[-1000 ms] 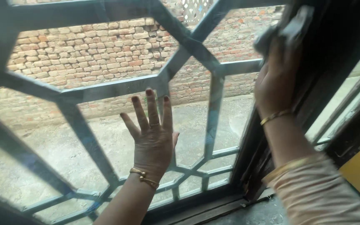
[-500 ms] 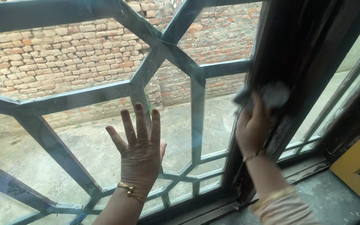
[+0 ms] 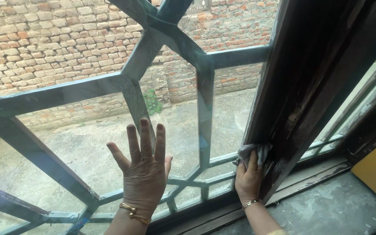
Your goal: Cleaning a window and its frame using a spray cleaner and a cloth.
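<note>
Wiping step: right hand (image 3: 249,178) fingers clench a grey cloth (image 3: 252,153) against the lower dark wooden frame (image 3: 301,87); left hand (image 3: 143,172), fingers spread, empty, braces the glass pane (image 3: 88,143).

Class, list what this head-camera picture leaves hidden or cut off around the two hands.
- Cloth: mostly covered by the right hand, head view.
- Left hand: palm faces the window glass, unseen.
- Dark wooden frame: top cut by the upper edge.
- Right forearm: cut by the bottom edge.
</note>
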